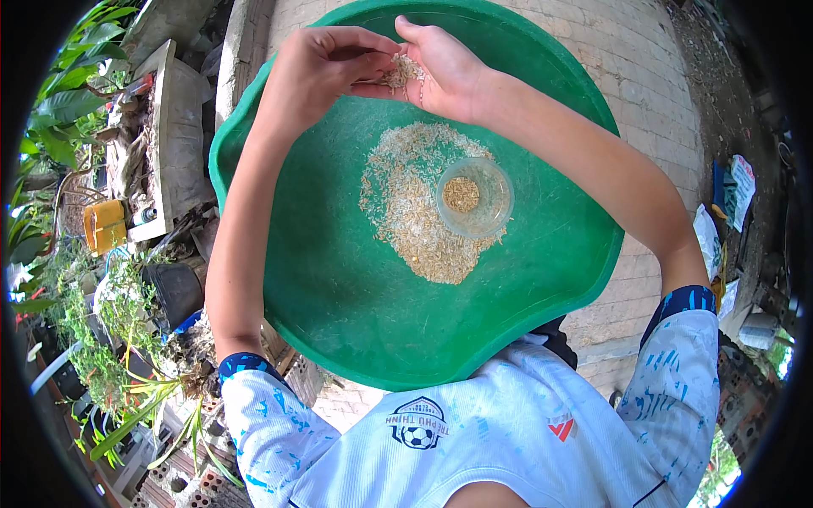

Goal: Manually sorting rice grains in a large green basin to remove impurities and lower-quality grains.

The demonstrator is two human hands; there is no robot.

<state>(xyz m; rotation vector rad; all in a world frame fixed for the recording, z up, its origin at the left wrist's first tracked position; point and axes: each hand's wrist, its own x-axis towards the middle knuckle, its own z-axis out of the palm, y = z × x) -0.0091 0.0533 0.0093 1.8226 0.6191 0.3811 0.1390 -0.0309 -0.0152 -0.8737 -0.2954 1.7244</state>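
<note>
Over the far part of a large green plastic tray, my right hand is cupped palm up around a small heap of rice grains. My left hand reaches in from the left, its thumb and fingers pinched together at those grains. A few grains cling along the right fingers. Below both hands, a pile of mixed pale and husked rice is spread over the tray's middle. On its right side stands a small clear plastic cup with some golden unhusked grains at the bottom.
The tray sits close against my body above a paved brick floor. Potted plants, a yellow container and a concrete planter line the left side. Bags and litter lie along the right edge.
</note>
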